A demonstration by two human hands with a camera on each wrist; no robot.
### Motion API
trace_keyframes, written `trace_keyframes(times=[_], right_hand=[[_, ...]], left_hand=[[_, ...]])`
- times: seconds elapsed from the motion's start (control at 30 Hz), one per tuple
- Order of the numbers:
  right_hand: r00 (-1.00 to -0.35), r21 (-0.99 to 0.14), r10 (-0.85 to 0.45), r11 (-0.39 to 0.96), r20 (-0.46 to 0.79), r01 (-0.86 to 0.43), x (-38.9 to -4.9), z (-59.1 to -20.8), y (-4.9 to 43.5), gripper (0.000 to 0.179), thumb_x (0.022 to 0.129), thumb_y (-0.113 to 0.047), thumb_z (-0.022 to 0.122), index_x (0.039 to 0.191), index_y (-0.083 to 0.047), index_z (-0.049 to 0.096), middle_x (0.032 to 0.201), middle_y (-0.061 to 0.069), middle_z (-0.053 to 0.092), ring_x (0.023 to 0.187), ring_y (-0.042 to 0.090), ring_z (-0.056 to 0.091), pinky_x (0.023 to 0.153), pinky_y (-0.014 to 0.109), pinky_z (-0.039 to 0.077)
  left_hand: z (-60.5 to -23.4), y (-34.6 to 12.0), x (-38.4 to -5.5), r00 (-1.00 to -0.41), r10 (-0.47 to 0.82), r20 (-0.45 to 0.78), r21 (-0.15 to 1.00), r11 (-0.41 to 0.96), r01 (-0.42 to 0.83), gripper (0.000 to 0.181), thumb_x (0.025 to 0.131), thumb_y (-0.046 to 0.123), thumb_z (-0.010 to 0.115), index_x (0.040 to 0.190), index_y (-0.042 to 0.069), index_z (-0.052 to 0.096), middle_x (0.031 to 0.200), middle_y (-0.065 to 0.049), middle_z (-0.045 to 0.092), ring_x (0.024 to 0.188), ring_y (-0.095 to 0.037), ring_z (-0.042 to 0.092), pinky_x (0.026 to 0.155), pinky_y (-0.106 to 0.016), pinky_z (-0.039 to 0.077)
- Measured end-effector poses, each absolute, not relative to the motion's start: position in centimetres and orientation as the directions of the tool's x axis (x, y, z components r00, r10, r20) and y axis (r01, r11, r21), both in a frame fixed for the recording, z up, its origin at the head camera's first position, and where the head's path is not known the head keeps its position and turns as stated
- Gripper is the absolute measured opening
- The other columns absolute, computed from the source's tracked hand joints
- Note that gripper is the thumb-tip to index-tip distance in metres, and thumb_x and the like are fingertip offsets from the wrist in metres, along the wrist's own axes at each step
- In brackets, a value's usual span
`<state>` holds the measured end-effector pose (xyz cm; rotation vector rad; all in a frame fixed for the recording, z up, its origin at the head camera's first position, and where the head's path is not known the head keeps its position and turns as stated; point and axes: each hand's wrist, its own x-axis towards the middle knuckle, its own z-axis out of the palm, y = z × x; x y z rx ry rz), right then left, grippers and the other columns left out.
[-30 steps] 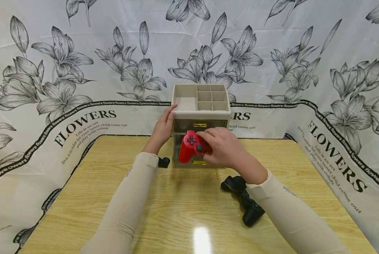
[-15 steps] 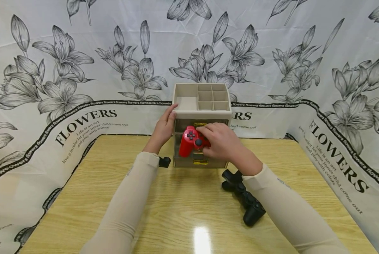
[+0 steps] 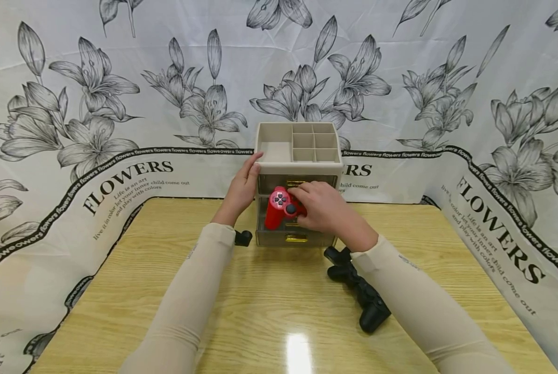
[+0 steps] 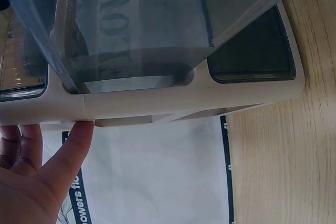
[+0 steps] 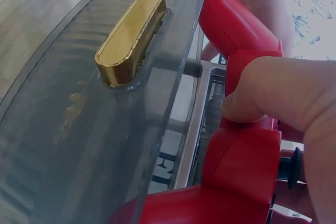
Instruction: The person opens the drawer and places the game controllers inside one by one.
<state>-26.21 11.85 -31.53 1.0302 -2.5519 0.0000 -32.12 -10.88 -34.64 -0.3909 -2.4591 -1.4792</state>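
A red game controller (image 3: 275, 214) is pinched in my right hand (image 3: 324, 209), over the pulled-out middle drawer of a beige desktop organizer (image 3: 300, 169). From the right wrist, the red controller (image 5: 236, 166) shows behind the drawer's clear front (image 5: 79, 145) with its gold handle (image 5: 128, 40); one grip dips behind that front. My thumb lies across the controller's middle. My left hand (image 3: 239, 189) rests against the organizer's left side, its index fingertip at the top rim. In the left wrist view, the clear drawer (image 4: 142, 30) juts out, and my left thumb (image 4: 71, 150) touches the beige frame.
A black game controller (image 3: 368, 298) lies on the wooden table (image 3: 260, 301), partly under the right sleeve. Another black object (image 3: 243, 238) sits left of the organizer, partly hidden by the left sleeve. Open compartments (image 3: 314, 142) top the organizer. A flowered cloth (image 3: 213, 171) hangs behind.
My right hand has moved slightly away from me with the red controller, uncovering the middle drawer's gold handle. The left hand stays against the organizer.
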Motion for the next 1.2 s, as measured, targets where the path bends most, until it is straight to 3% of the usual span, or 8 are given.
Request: trace_keyframes(times=[0.5, 0.83, 1.2], right_hand=[[-0.75, 0.088, -0.626, 0.777, 0.213, -0.623, -26.9, -32.2, 11.4, 0.059, 0.078, -0.027, 0.076, 0.132, -0.008, 0.06, 0.116, 0.008, 0.068, 0.103, 0.028, 0.064, 0.095, 0.044, 0.049], [-0.788, 0.057, -0.601, 0.798, 0.129, -0.6, -27.4, -32.9, 11.3, 0.061, 0.081, -0.028, 0.073, 0.136, -0.011, 0.057, 0.123, 0.007, 0.066, 0.112, 0.028, 0.062, 0.091, 0.045, 0.052], [-0.799, 0.039, -0.597, 0.802, 0.075, -0.596, -27.5, -33.0, 11.1, 0.056, 0.082, -0.027, 0.071, 0.134, -0.011, 0.058, 0.128, 0.008, 0.064, 0.111, 0.027, 0.062, 0.088, 0.045, 0.053]], left_hand=[[-34.6, -10.9, -32.1, -0.937, 0.101, 0.334, 0.822, 0.455, 0.342, 0.047, 0.102, 0.054, 0.029, 0.148, 0.045, 0.032, 0.155, -0.007, 0.037, 0.138, -0.035, 0.04, 0.108, -0.058, 0.036], [-34.9, -10.8, -32.4, -0.929, 0.112, 0.354, 0.815, 0.45, 0.365, 0.051, 0.102, 0.055, 0.028, 0.15, 0.038, 0.033, 0.155, -0.009, 0.036, 0.138, -0.036, 0.039, 0.108, -0.059, 0.035], [-35.0, -10.9, -32.5, -0.925, 0.119, 0.361, 0.81, 0.452, 0.374, 0.049, 0.102, 0.055, 0.027, 0.149, 0.041, 0.032, 0.154, -0.008, 0.037, 0.138, -0.035, 0.04, 0.107, -0.059, 0.036]])
